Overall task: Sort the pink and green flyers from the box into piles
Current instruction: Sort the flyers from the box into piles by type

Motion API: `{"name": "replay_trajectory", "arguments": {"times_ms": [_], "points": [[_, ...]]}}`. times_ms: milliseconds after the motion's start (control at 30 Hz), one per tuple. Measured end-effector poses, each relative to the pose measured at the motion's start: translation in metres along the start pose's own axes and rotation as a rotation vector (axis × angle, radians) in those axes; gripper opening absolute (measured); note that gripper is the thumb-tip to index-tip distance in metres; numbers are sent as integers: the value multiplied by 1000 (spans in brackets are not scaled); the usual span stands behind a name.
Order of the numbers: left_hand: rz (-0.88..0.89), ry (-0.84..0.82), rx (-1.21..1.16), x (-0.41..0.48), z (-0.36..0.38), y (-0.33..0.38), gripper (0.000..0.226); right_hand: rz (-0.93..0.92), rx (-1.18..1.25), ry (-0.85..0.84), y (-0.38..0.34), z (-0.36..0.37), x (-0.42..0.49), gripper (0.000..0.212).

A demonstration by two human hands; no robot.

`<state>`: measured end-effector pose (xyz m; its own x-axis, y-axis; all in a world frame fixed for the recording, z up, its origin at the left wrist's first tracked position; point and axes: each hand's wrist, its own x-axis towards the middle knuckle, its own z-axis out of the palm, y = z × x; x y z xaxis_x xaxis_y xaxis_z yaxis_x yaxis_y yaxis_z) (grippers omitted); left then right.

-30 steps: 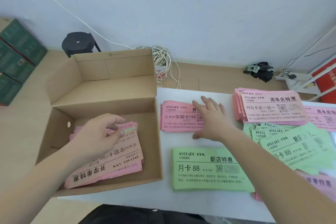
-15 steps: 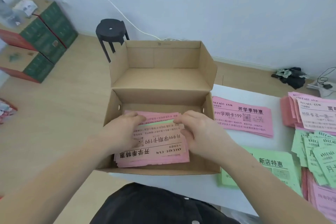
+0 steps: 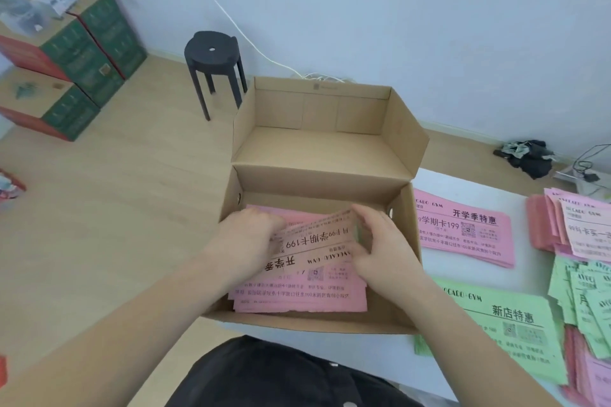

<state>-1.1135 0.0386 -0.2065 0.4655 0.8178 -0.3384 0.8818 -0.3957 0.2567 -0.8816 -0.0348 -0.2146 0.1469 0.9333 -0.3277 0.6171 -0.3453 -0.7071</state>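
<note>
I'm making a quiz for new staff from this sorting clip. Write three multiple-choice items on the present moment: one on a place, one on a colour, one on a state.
1. Where does the black stool stand?
A. on the table
B. on the floor beyond the box
C. inside the box

2. What colour is the top flyer between the hands?
A. pink
B. green
C. white

3. What are the left hand and right hand doing?
A. resting flat on the table
B. hanging idle
C. gripping flyers in the box

Answers: 1 B, its legs stand on the floor; 2 A, its printed face is pink; 3 C, both curl round the flyers' ends.
</note>
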Motion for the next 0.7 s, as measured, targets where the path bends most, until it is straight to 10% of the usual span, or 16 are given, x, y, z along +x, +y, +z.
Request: {"name": "replay_trajectory", "arguments": {"times_ms": [233, 533, 700], "points": [[-234, 93, -945, -27, -20, 25, 5, 153, 618, -101, -43, -39, -17, 36], [-68, 11, -1096, -22, -40, 72, 20, 89, 931, 160, -56, -58, -9, 12], [-17, -105, -552, -7, -35, 73, 26, -116, 449, 442, -44, -117, -5, 12]]}}
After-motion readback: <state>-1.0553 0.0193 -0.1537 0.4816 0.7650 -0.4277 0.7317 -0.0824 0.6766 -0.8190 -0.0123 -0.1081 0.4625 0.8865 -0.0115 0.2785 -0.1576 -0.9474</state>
